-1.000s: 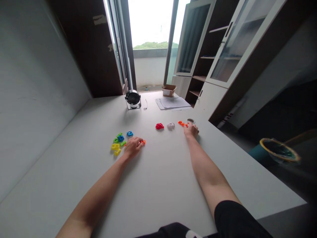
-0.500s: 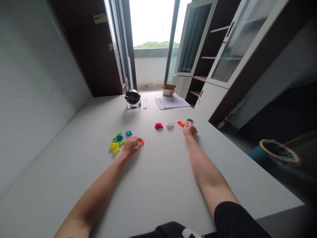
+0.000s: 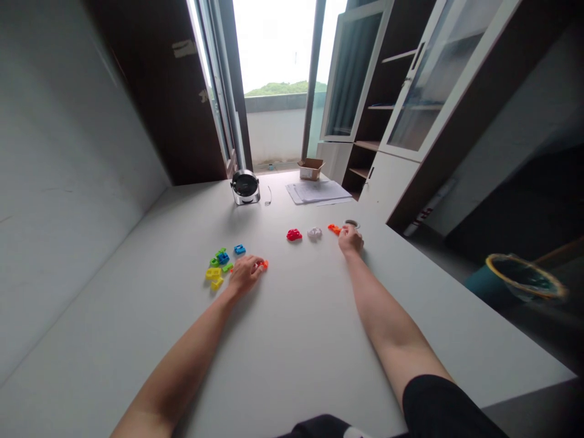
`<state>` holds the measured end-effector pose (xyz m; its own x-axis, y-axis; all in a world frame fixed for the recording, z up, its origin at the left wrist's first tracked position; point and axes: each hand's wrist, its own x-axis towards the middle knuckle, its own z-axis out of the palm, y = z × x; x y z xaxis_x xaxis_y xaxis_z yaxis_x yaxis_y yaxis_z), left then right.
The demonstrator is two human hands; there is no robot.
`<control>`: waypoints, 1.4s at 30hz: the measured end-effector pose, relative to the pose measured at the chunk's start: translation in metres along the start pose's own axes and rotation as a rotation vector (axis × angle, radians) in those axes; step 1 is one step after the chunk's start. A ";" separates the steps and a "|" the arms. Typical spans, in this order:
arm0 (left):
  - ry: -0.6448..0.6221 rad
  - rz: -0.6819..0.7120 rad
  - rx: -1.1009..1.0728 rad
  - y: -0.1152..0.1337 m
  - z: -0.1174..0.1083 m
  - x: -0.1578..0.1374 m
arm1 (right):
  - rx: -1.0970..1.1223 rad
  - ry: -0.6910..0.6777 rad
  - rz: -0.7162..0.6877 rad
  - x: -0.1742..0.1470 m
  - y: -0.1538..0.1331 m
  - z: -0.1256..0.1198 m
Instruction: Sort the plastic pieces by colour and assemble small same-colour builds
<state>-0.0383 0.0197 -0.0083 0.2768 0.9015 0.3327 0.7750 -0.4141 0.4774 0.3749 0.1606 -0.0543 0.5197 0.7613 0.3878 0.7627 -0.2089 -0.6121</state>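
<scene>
Small orange plastic pieces [image 3: 265, 264] show at the fingertips of my left hand [image 3: 246, 272], whose curled fingers close on one of them. To its left lie yellow pieces [image 3: 213, 274], green pieces [image 3: 214, 262] and blue pieces [image 3: 239, 249]. My right hand [image 3: 351, 238] rests farther off on the table, fingers bent together beside an orange cluster [image 3: 334, 229]; what they pinch is hidden. Just beyond them is a round whitish object [image 3: 353, 224]. A red heap [image 3: 294, 235] and a pale heap [image 3: 314, 233] sit between my hands.
A white table [image 3: 292, 340] carries everything. At its far side are a round black and silver device [image 3: 245, 186], a thin wire-like item [image 3: 269, 196], paper sheets [image 3: 322, 191] and an open cardboard box [image 3: 311, 170]. A bin [image 3: 524, 277] stands off the right edge.
The view has tilted slightly, so everything sits a little lower. My left hand's fingers have curled a bit more at the orange pieces. The right hand stays at its place.
</scene>
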 end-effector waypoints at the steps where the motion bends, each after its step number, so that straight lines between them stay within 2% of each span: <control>1: -0.003 0.005 -0.001 0.000 -0.001 0.000 | -0.001 -0.002 -0.002 0.000 0.000 0.000; 14: -0.019 0.008 0.021 0.000 -0.002 0.001 | -0.026 0.001 -0.033 -0.002 -0.004 -0.006; 22: -0.008 0.015 0.023 0.000 -0.001 0.000 | -0.169 -0.140 -0.176 -0.019 -0.024 -0.005; 31: -0.006 0.009 0.014 0.002 -0.002 0.000 | -0.309 -0.232 -0.175 -0.026 -0.033 -0.009; 42: -0.025 -0.013 0.003 0.005 -0.005 -0.001 | -0.333 -0.243 -0.175 -0.028 -0.036 -0.011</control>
<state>-0.0372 0.0165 -0.0021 0.2813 0.9095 0.3059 0.7799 -0.4025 0.4793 0.3370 0.1402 -0.0353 0.2963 0.9166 0.2684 0.9342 -0.2196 -0.2812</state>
